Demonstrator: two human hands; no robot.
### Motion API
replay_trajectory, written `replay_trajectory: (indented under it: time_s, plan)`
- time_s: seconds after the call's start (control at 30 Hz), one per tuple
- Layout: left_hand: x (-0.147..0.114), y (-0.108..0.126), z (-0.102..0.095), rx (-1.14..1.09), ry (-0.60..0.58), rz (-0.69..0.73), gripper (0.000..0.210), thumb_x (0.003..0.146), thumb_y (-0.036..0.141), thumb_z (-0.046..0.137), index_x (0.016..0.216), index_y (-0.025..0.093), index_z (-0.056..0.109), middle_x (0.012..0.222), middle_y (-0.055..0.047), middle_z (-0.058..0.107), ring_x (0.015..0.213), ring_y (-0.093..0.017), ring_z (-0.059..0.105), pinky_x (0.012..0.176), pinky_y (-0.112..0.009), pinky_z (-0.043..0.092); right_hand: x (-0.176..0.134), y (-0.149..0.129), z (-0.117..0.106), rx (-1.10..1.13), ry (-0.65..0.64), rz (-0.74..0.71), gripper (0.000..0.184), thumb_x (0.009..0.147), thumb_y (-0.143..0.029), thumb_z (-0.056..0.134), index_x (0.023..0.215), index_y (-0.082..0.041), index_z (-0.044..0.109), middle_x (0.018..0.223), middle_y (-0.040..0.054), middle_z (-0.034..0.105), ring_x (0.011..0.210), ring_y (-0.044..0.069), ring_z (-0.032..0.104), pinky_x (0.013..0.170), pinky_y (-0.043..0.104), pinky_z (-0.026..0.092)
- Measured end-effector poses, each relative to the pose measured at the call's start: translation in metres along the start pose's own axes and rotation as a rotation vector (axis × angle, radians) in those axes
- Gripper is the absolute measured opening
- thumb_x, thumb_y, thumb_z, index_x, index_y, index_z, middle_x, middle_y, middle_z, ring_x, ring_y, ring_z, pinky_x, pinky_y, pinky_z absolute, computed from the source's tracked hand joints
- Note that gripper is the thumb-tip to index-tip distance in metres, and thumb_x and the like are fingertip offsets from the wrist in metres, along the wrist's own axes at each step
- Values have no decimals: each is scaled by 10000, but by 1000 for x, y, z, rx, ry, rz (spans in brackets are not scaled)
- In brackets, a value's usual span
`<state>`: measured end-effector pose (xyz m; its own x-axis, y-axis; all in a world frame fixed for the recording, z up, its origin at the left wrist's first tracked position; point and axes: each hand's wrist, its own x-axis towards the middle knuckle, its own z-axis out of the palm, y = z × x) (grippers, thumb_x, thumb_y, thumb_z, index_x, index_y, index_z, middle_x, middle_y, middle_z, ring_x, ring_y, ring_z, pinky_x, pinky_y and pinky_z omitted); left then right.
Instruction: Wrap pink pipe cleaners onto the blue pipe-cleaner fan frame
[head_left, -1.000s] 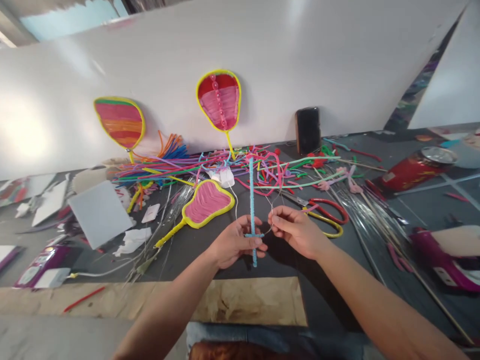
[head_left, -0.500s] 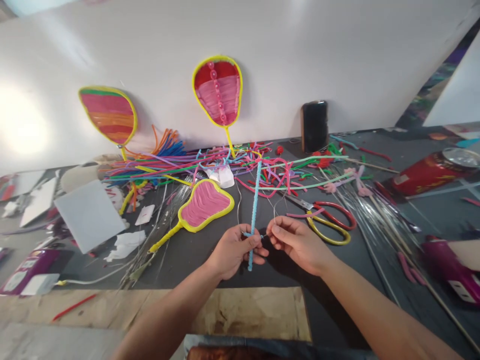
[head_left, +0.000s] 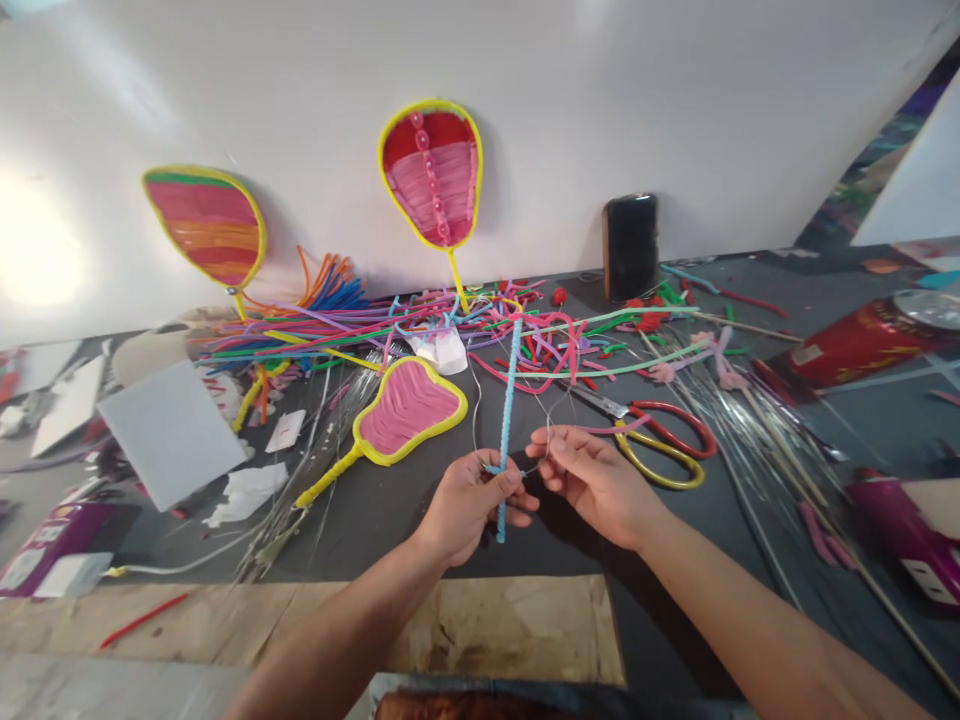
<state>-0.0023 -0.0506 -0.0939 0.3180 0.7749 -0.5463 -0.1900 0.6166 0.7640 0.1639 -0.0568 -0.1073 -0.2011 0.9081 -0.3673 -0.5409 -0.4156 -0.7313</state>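
Observation:
Between thumb and fingers, my left hand (head_left: 474,508) grips a light blue twisted pipe cleaner stem (head_left: 510,400), which stands nearly upright with a short blue crosspiece at the grip. A thin wire (head_left: 475,400) rises from that crosspiece on the left, and another thin wire (head_left: 549,415) curves up on the right. My right hand (head_left: 592,478) pinches this right wire just beside the stem. Behind the right hand lie scissors (head_left: 664,445) with one red and one yellow handle. To the left rests a small pink fan with a yellow rim (head_left: 409,410).
Two coloured fans, a striped one (head_left: 206,230) and a beaded one (head_left: 433,175), lean on the white wall. Pipe cleaners (head_left: 300,335) are heaped along the back. A phone (head_left: 631,248) stands upright; a red can (head_left: 862,340) is at right. Thin wires and sticks (head_left: 750,430) lie nearby.
My right hand has shifted slightly, its fingers now higher on the wire and a bit farther from the stem. My left hand keeps its grip on the blue stem.

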Motion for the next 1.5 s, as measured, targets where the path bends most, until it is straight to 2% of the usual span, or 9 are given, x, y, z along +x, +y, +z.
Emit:
replay_trajectory:
  time_s: [0.13, 0.43, 0.6, 0.7, 0.9, 1.1, 1.37, 1.43, 1.5]
  plan:
    - [0, -2, 1, -4, 2, -6, 426, 599, 395, 812, 785, 130, 535, 626, 10, 611, 617, -160, 678, 494, -212, 551, 1, -2, 0, 72, 18, -12, 185, 684, -308, 784, 772, -192, 668, 755, -9, 615, 592, 58, 486, 534, 189, 397]
    - [0, -1, 4, -58, 14, 29, 434, 587, 391, 819, 777, 121, 538, 623, 7, 613, 592, -142, 667, 483, -193, 544, 0, -1, 1, -33, -20, 42, 213, 680, -324, 787, 710, -174, 640, 681, -21, 607, 554, 53, 500, 533, 184, 416]
    - [-1, -1, 1, -4, -46, -30, 415, 600, 379, 815, 770, 117, 541, 596, 1, 615, 595, -156, 676, 462, -184, 534, 3, -11, -5, 76, 40, -63, 231, 686, -319, 783, 858, -193, 692, 833, 24, 667, 580, 61, 494, 502, 194, 388]
    - [-2, -3, 1, 13, -82, -49, 380, 633, 362, 800, 761, 117, 540, 595, -1, 616, 613, -158, 683, 471, -175, 534, 5, -16, -8, 167, 73, -122, 199, 692, -319, 778, 826, -205, 687, 837, 21, 671, 570, 58, 470, 475, 185, 362]
    - [-1, -4, 3, -28, -83, -54, 386, 651, 364, 792, 798, 122, 530, 705, -40, 665, 687, -177, 698, 485, -184, 546, 3, -15, -5, 199, 18, -88, 190, 729, -345, 749, 833, -223, 647, 783, 12, 671, 552, 65, 470, 460, 174, 347]
    - [-1, -3, 4, -98, -27, -30, 409, 628, 353, 811, 802, 128, 517, 680, -22, 657, 642, -152, 684, 479, -178, 541, -1, -8, 1, 151, -52, 18, 223, 739, -360, 737, 807, -179, 627, 647, -15, 584, 508, 63, 453, 443, 184, 323]
    - [2, -6, 4, -144, 28, 11, 380, 619, 327, 816, 777, 126, 536, 650, -5, 639, 602, -129, 668, 465, -157, 519, 2, 2, 4, 72, -119, -8, 207, 826, -357, 646, 749, -175, 584, 599, -28, 558, 496, 75, 465, 482, 206, 349]
    - [2, -5, 2, -144, 8, -5, 365, 626, 320, 813, 771, 127, 539, 652, -9, 640, 605, -132, 668, 470, -163, 520, 1, 0, 3, 60, -117, -6, 208, 826, -356, 647, 746, -176, 579, 602, -27, 557, 494, 75, 464, 481, 207, 345]
    - [2, -2, -1, -128, -63, -54, 345, 639, 313, 804, 785, 123, 555, 684, -28, 655, 636, -151, 676, 500, -192, 541, 0, -3, 2, 53, -113, 1, 208, 829, -352, 644, 745, -174, 576, 595, -28, 547, 488, 70, 455, 473, 202, 330]
